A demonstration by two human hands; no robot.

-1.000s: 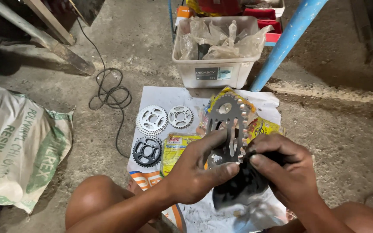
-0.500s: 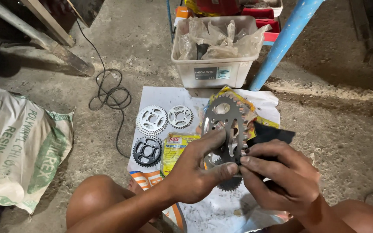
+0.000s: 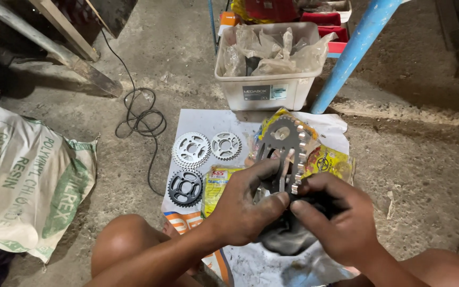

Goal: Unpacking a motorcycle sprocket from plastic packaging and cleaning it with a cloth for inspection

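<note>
Gripping a grey sprocket (image 3: 287,151) upright above the floor sheet (image 3: 208,119), the left hand (image 3: 245,204) and right hand (image 3: 338,220) both clench its lower edge, hiding it. A blurred dark bundle (image 3: 288,239) hangs beneath. Three sprockets (image 3: 191,150) lie nearby.

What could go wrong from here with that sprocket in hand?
The sprocket is pinched low between the left hand and right hand, so it could tip; its teeth lie near the fingertips. The dark cloth below may snag. If dropped, it could hit the sprockets on the paper.
</note>
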